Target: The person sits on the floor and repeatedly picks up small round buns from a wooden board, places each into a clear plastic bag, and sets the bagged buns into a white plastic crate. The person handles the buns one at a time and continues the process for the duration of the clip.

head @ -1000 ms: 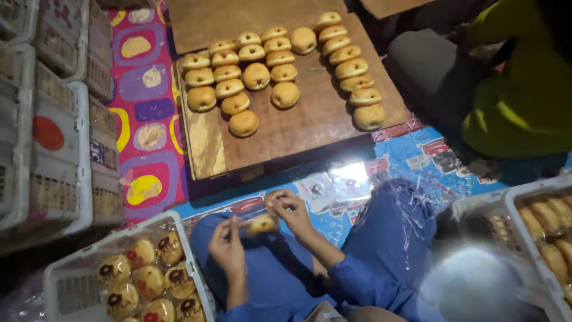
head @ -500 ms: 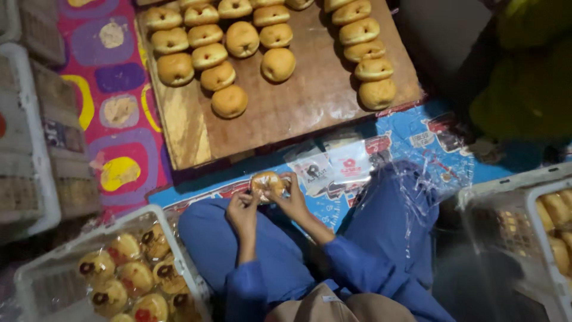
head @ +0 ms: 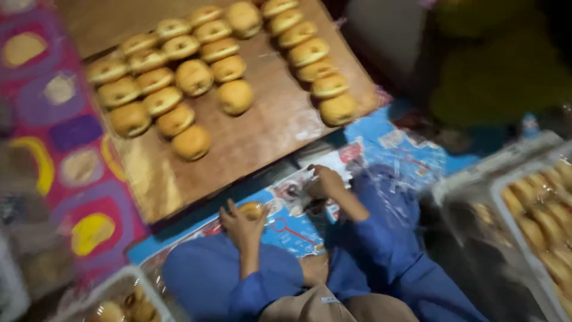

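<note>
Near the lower middle of the frame, the fingers of the left hand (head: 241, 219) are curled together around a small golden bun (head: 251, 209), which sits at the fingertips just above a knee clad in blue cloth. To its right and a little higher, the right hand (head: 325, 182) rests on a pile of clear plastic wrappers (head: 298, 191) with printed patches; its fingers look bent and close together on the plastic, though blur hides whether they pinch a sheet. Both forearms wear blue sleeves that run down to the bottom edge. Under the hands lies a blue printed mat (head: 411, 158), spreading toward the right. Above the hands, filling the upper middle, a wooden board (head: 262, 131) lies tilted in the frame, carrying rows of round golden buns (head: 193, 77) in its upper left part and a second line (head: 310, 53) down its right side; the lower part of the board is bare. Left of the board a cloth (head: 71, 179) with purple, red and yellow shapes covers the floor. At the lower left corner a white crate (head: 128, 279) holds wrapped buns, and at the right edge another white crate (head: 506, 179) holds more. In the upper right a second person in green clothing (head: 500, 71) sits, blurred.
</note>
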